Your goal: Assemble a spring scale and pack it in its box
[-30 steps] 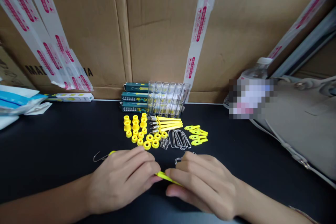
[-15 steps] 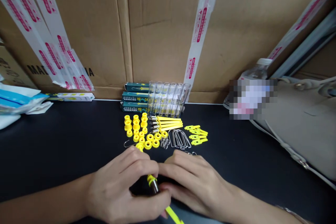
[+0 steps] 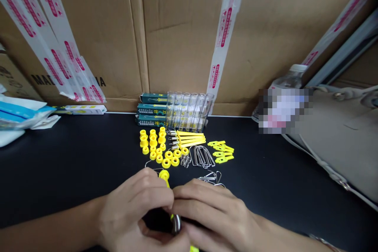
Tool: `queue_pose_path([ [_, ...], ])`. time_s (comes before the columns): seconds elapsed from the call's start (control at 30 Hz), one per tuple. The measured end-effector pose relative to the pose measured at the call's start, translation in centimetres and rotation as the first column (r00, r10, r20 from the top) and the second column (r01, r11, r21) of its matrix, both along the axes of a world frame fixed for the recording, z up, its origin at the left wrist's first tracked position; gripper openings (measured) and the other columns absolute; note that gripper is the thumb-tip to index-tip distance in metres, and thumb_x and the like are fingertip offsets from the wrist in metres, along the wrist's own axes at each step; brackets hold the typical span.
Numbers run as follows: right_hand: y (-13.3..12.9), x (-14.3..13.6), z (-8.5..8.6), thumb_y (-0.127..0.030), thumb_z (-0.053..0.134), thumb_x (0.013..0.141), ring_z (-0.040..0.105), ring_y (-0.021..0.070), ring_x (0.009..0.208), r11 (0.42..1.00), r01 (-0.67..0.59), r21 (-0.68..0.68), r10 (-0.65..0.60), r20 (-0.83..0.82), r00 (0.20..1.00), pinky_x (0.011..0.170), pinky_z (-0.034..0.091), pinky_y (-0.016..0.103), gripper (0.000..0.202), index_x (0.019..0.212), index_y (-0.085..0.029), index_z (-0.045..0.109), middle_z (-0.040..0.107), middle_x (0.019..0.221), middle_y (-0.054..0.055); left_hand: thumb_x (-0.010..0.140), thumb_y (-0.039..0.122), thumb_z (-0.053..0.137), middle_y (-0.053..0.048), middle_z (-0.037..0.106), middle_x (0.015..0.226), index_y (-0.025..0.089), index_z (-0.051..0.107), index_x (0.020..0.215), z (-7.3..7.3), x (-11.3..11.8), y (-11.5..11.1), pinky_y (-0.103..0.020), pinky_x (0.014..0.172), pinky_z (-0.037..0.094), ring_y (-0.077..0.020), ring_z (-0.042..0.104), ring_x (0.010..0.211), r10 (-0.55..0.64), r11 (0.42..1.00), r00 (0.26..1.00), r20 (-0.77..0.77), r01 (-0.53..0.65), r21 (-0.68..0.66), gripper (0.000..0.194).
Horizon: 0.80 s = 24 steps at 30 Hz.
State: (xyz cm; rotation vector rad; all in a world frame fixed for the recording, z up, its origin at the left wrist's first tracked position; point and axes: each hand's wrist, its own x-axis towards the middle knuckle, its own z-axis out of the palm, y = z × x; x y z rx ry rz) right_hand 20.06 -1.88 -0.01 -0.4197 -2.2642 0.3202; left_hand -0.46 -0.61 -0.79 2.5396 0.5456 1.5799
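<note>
Your left hand grasps the yellow spring-scale core, partly hidden behind fingers; your right hand's fingertips are obscured, its grip impossible to tell.

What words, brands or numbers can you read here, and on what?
"MAD", then past the tape "A": cardboard box.
Red print on the tape: too small.
Green boxes, white carton: print too small.
Far-left box: marks unclear.
Bottle label: blurred out.

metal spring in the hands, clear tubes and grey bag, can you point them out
Metal spring (image 3: 176,223): head view, on its shiny side.
Clear tubes (image 3: 185,110): head view, on a middle tube's wall.
Grey bag (image 3: 344,139): head view, on its broad side.
</note>
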Motion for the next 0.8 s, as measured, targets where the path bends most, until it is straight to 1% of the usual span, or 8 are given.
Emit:
queue_pose_path([
  [0.13,-0.1,-0.2,-0.3,-0.021,0.053,0.102,0.072,0.0178,0.093,0.999,-0.039,-0.005,0.038,-0.086,0.996,0.085,0.061,0.027,0.023,0.112,-0.003,0.065,0.075,0.1,0.016,0.067,0.009,0.071,0.002,0.065,0.067,0.02,0.056,0.098,0.2,-0.7,0.3,-0.03,0.051,0.055,-0.0142,0.06,0.054,-0.092,0.995,0.995,-0.047,0.09,-0.042,0.037],
  [0.3,-0.4,0.4,-0.1,-0.028,0.047,0.106,0.071,0.0136,0.092,0.995,0.016,0.099,-0.018,0.018,1.0,0.083,0.06,0.023,0.027,0.119,-0.017,0.069,0.074,0.105,0.009,0.068,0.017,0.075,0.001,0.067,0.074,0.023,0.053,0.104,0.0,-1.2,0.5,-0.034,0.053,0.056,-0.0165,0.061,0.056,-0.07,0.995,0.994,-0.082,0.063,-0.081,0.042],
  [0.4,-0.5,0.8,0.3,-0.031,0.043,0.107,0.072,0.0123,0.089,0.995,0.008,0.098,-0.01,0.027,1.0,0.082,0.06,0.02,0.032,0.112,-0.017,0.072,0.073,0.105,0.009,0.062,0.02,0.082,0.001,0.065,0.075,0.022,0.053,0.106,0.2,-1.1,0.5,-0.033,0.057,0.056,-0.0172,0.062,0.061,-0.094,0.993,0.99,-0.107,0.085,-0.086,0.052],
  [0.47,-0.6,0.9,0.6,-0.031,0.044,0.107,0.073,0.0122,0.09,0.997,0.033,0.065,-0.036,0.042,0.998,0.083,0.059,0.018,0.032,0.109,-0.015,0.072,0.073,0.104,0.01,0.062,0.021,0.083,0.002,0.062,0.075,0.023,0.053,0.102,0.4,-0.9,0.4,-0.031,0.057,0.054,-0.0157,0.06,0.062,-0.047,0.99,0.995,-0.085,0.035,-0.133,0.05],
  [0.53,-0.7,0.8,0.7,-0.032,0.046,0.106,0.073,0.0132,0.098,0.997,0.068,0.027,-0.07,0.062,0.996,0.087,0.057,0.017,0.03,0.106,-0.014,0.071,0.073,0.104,0.012,0.067,0.022,0.081,0.004,0.057,0.075,0.024,0.051,0.097,0.6,-0.8,0.4,-0.029,0.056,0.052,-0.0134,0.056,0.061,0.011,0.976,0.999,-0.051,-0.022,-0.216,0.043],
  [0.6,-0.7,0.7,0.6,-0.035,0.047,0.105,0.072,0.0143,0.102,0.996,0.085,0.005,-0.085,0.067,0.994,0.087,0.057,0.017,0.03,0.104,-0.014,0.07,0.073,0.104,0.013,0.071,0.022,0.078,0.004,0.056,0.079,0.025,0.052,0.099,0.7,-1.1,0.5,-0.028,0.059,0.052,-0.013,0.056,0.063,-0.004,0.964,0.997,-0.078,-0.017,-0.266,0.038],
  [0.73,-0.5,0.5,0.4,-0.031,0.054,0.103,0.073,0.0136,0.092,0.997,0.064,-0.038,-0.066,-0.039,0.997,0.08,0.06,0.019,0.02,0.103,-0.017,0.067,0.072,0.103,0.011,0.084,0.019,0.071,-0.003,0.055,0.102,0.036,0.064,0.114,0.7,-2.3,1.4,-0.032,0.076,0.054,-0.0203,0.059,0.091,-0.158,0.982,0.958,-0.238,0.128,-0.137,0.035],
  [0.8,-0.3,0.5,0.4,-0.027,0.055,0.103,0.073,0.0145,0.093,0.998,0.014,-0.068,-0.022,-0.12,0.993,0.081,0.061,0.021,0.015,0.105,-0.016,0.065,0.073,0.1,0.011,0.093,0.019,0.059,-0.005,0.054,0.106,0.033,0.062,0.121,0.7,-2.6,1.9,-0.035,0.08,0.054,-0.022,0.055,0.096,-0.166,0.981,0.963,-0.21,0.14,-0.133,0.032],
])
